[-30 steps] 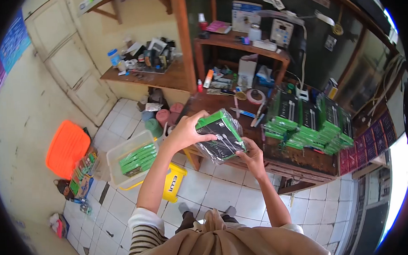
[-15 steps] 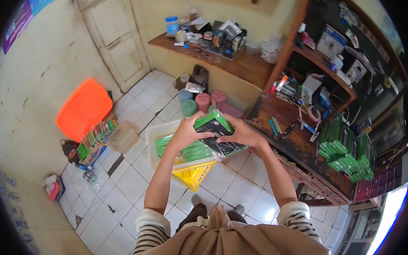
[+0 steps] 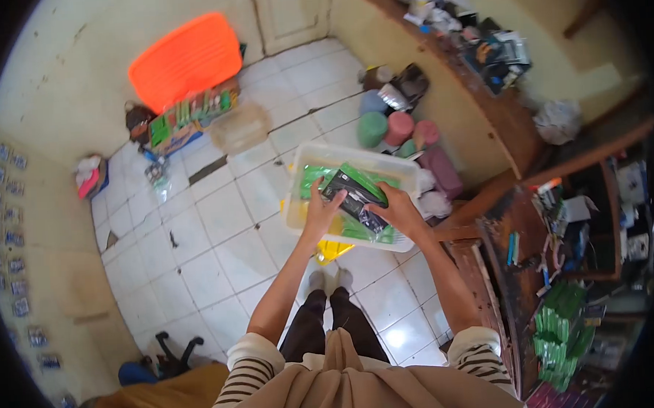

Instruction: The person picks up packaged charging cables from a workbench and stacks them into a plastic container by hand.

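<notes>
Between my two hands is a black-and-green box [image 3: 356,194] in clear plastic wrap, tilted over a white plastic bin [image 3: 293,205]. My left hand [image 3: 321,213] grips its left side, thumb on the black face. On its right side my right hand [image 3: 399,209] has hold, thumb pressed near the lower corner. Green packs [image 3: 312,175] lie inside the bin, partly hidden by the box and my hands. A yellow crate [image 3: 333,252] shows beneath the bin.
Rolls in several colours [image 3: 373,129] stand beyond the bin. A wooden desk [image 3: 501,269] is at right, with stacked green packs [image 3: 559,332]. An orange lid [image 3: 186,61] leans on the wall. Someone in brown cloth [image 3: 160,397] is at lower left.
My view has swung right and downward. My hands have lowered the box over the bin, its black face now turned more upward. A person in brown has come into view.
</notes>
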`<state>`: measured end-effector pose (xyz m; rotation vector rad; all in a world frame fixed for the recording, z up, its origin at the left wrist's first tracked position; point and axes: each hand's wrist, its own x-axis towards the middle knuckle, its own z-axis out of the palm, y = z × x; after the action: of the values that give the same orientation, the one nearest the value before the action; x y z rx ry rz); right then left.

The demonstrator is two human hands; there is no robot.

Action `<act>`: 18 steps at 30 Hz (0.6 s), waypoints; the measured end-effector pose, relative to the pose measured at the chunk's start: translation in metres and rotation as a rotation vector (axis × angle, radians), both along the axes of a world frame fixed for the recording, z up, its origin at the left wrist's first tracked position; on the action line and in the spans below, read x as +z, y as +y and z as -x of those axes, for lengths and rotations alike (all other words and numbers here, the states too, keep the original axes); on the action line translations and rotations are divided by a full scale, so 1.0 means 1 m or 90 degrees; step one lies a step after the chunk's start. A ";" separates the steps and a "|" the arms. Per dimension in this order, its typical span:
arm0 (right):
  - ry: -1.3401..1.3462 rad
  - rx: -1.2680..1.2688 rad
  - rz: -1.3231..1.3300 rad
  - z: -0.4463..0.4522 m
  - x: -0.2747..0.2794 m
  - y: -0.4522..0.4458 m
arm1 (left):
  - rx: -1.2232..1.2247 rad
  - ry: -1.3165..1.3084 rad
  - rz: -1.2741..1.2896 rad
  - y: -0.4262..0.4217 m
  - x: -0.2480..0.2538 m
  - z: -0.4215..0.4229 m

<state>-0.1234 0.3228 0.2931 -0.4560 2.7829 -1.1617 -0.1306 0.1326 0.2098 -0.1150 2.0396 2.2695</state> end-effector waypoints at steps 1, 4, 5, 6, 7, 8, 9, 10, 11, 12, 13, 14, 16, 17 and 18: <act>-0.033 0.020 -0.069 0.010 -0.014 -0.010 | 0.016 -0.103 -0.016 -0.003 -0.008 -0.008; 0.076 0.069 -0.132 0.031 -0.073 -0.038 | 0.030 -0.216 0.026 -0.016 -0.050 -0.014; -0.032 0.077 -0.171 0.039 -0.083 -0.046 | 0.031 -0.250 0.086 -0.022 -0.074 -0.010; -0.043 0.086 -0.167 0.044 -0.094 -0.052 | 0.031 -0.282 0.146 -0.028 -0.093 -0.006; -0.042 0.103 -0.200 0.047 -0.106 -0.058 | 0.036 -0.294 0.150 -0.031 -0.089 -0.001; -0.041 0.119 -0.233 0.050 -0.116 -0.063 | 0.014 -0.403 0.089 -0.032 -0.084 0.006; -0.052 0.123 -0.229 0.053 -0.126 -0.066 | -0.008 -0.510 0.024 -0.032 -0.079 0.011; -0.048 0.140 -0.243 0.055 -0.135 -0.069 | -0.007 -0.523 0.025 -0.034 -0.079 0.016; -0.045 0.156 -0.259 0.055 -0.144 -0.069 | -0.009 -0.510 0.023 -0.033 -0.078 0.019; -0.057 0.158 -0.259 0.054 -0.148 -0.070 | -0.012 -0.497 0.020 -0.032 -0.084 0.018; -0.033 0.160 -0.242 0.054 -0.152 -0.072 | -0.014 -0.508 0.019 -0.033 -0.095 0.016; -0.007 0.161 -0.226 0.054 -0.156 -0.072 | 0.002 -0.376 0.205 -0.034 -0.108 0.014; 0.045 0.153 -0.190 0.054 -0.161 -0.075 | 0.009 -0.239 0.386 -0.029 -0.103 0.010; 0.106 0.147 -0.151 0.054 -0.163 -0.075 | 0.032 -0.155 0.463 -0.026 -0.098 0.001; 0.102 0.142 -0.149 0.054 -0.166 -0.074 | 0.054 -0.068 0.539 -0.024 -0.082 -0.003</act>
<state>-0.1772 0.2492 0.1275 -0.8410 2.8570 -0.7738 -0.1276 0.1087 0.1278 -0.3654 2.8016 1.2377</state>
